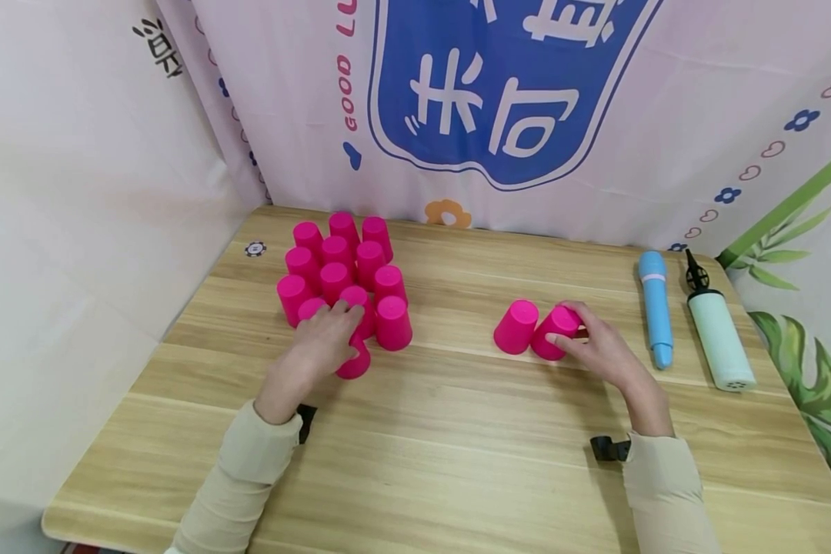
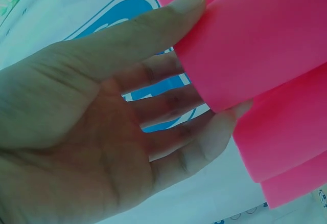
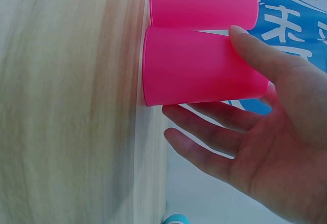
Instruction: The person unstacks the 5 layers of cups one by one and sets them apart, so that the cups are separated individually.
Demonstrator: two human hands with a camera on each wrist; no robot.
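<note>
Many pink plastic cups stand upside down in the head view. My left hand (image 1: 324, 338) reaches over the front of a cluster at the left, partly hiding a front cup (image 1: 354, 365). In the left wrist view, the thumb (image 2: 186, 6) lies on one side of a pink cup (image 2: 255, 50) and the fingers reach round its other side, holding it by the closed end. Farther right, my right hand (image 1: 599, 346) grips another pink cup (image 1: 555, 331) between thumb and fingers. A second pink cup (image 1: 516, 327) stands close on its left. In the right wrist view, the gripped cup's rim is at the tabletop.
At the table's right side lie a light-blue cylindrical tool (image 1: 655, 308) and a pale green hand pump (image 1: 722, 338) with a black nozzle. A printed curtain (image 1: 305, 154) hangs along the back edge of the wooden table (image 1: 443, 446). White fabric (image 1: 76, 231) hangs at the left.
</note>
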